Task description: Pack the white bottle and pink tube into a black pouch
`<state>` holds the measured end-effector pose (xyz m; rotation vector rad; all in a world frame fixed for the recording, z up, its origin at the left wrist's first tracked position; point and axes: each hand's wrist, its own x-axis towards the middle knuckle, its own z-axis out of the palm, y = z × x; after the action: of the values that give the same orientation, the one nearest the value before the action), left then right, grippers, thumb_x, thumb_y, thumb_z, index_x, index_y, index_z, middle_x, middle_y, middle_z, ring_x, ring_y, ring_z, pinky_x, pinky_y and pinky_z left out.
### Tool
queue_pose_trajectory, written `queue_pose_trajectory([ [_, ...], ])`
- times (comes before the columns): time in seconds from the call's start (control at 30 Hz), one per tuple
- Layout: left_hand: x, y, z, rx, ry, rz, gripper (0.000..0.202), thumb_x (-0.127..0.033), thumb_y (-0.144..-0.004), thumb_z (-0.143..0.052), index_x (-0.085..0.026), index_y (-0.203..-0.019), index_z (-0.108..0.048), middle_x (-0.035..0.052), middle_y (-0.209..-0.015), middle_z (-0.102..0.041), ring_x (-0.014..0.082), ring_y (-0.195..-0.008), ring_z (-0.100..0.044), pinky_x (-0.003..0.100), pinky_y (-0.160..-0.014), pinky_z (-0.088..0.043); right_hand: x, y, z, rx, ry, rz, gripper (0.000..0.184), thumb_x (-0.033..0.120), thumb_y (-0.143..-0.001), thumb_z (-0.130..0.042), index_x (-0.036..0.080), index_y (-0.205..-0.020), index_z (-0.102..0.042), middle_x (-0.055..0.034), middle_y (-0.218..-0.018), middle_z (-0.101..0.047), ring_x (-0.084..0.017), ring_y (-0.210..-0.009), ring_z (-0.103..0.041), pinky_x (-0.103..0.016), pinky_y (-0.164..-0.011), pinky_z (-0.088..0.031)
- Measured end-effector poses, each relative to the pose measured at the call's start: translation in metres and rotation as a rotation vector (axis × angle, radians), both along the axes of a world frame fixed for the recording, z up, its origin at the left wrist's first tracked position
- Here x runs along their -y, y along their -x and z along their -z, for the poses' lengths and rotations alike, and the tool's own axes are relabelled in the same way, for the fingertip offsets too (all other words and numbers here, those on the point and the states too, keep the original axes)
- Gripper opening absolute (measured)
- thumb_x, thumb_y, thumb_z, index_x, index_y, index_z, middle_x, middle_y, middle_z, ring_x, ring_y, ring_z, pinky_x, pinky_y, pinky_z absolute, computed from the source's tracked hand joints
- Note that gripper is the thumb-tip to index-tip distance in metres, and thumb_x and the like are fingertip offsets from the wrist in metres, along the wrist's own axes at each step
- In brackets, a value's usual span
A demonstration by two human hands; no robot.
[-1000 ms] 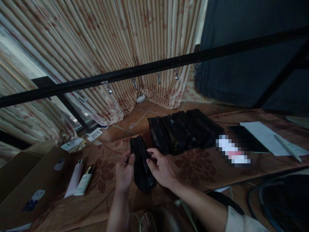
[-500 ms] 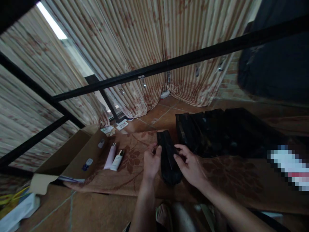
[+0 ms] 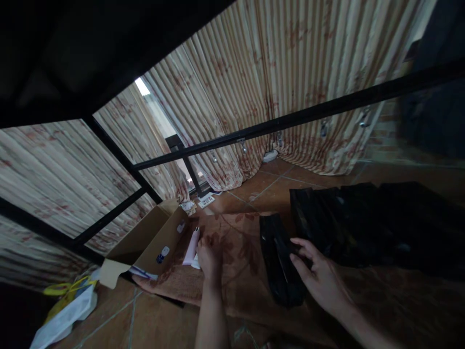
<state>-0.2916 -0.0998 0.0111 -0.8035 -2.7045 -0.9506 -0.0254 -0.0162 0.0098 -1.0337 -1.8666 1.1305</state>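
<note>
Two bare hands sit low in the frame, well apart. The left hand point(image 3: 208, 253) is lower centre-left with its back to the camera, fingers curled down at the near ends of two tubes. Whether it grips either one, cannot tell. The pink tube point(image 3: 192, 242) lies just left of that hand, pointing toward the upper left. The white tube point(image 3: 196, 263) is beside it, mostly hidden by the hand, only a small bit showing. The right hand point(image 3: 319, 278) is lower right of centre, fingers loosely spread and resting against the right side of a black pouch point(image 3: 280, 264), thumb near its middle, not closed around it. The pouch lies flat and long, its near end toward the bottom edge, at centre between the two hands. A row of more black pouches point(image 3: 363, 223) stands packed together at right, just behind the right hand's fingertips. All of this rests on a brown floral cloth point(image 3: 236, 247). An open cardboard box point(image 3: 145, 240) sits at the cloth's left edge, near the tubes, stickers on its flap. Tiled floor point(image 3: 119, 320) shows bottom left with a white and yellow plastic bag point(image 3: 63, 312) on it. Striped curtains point(image 3: 272, 72) fill the top, crossed by black metal bars point(image 3: 290, 118). Dim and blurry at far right.
</note>
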Motion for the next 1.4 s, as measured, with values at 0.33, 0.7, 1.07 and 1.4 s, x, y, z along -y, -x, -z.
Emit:
queue_pose_trajectory([
  [0.33, 0.028, 0.026, 0.023, 0.158, 0.216, -0.192, 0.042, -0.015, -0.075, -0.049, -0.011, -0.116, -0.058, 0.0241, -0.120, -0.059, 0.0412, -0.119, -0.049, 0.052, -0.090, -0.040, -0.001, 0.002, -0.001, 0.028, 0.012, -0.026, 0.037, 0.042, -0.087, -0.043, 0.025, -0.119, -0.050, 0.0018, -0.075, -0.066, -0.015, -0.049, -0.058, -0.028, -0.051, -0.048],
  [0.7, 0.001, 0.009, 0.005, 0.588, -0.100, 0.008, 0.019, -0.034, -0.070, -0.063, -0.016, -0.075, -0.061, 0.0145, -0.079, -0.067, 0.0319, -0.086, -0.066, 0.039, -0.071, -0.049, -0.001, 0.004, -0.004, 0.018, -0.001, -0.015, 0.037, 0.039, -0.085, -0.046, 0.024, -0.118, -0.053, -0.0017, -0.084, -0.069, -0.017, -0.056, -0.064, -0.030, -0.057, -0.051],
  [1.07, -0.019, -0.082, -0.051, 1.489, -0.795, 0.628, 0.042, -0.044, -0.087, -0.047, -0.008, -0.101, -0.061, 0.0087, -0.077, -0.067, 0.0130, -0.056, -0.060, 0.022, -0.046, -0.046, 0.000, 0.001, -0.004, -0.003, -0.045, -0.016, 0.035, 0.035, -0.085, -0.046, 0.022, -0.117, -0.053, -0.0013, -0.080, -0.068, -0.017, -0.067, -0.065, -0.028, -0.059, -0.050],
  [1.4, -0.031, -0.103, -0.051, 1.501, -0.847, 0.727, 0.042, -0.038, -0.081, -0.045, -0.006, -0.105, -0.061, 0.0134, -0.086, -0.070, 0.0178, -0.064, -0.064, 0.025, -0.053, -0.047, 0.001, 0.002, -0.004, -0.011, -0.003, -0.025, 0.036, 0.035, -0.085, -0.047, 0.021, -0.118, -0.053, -0.0027, -0.084, -0.068, -0.017, -0.068, -0.065, -0.028, -0.058, -0.049],
])
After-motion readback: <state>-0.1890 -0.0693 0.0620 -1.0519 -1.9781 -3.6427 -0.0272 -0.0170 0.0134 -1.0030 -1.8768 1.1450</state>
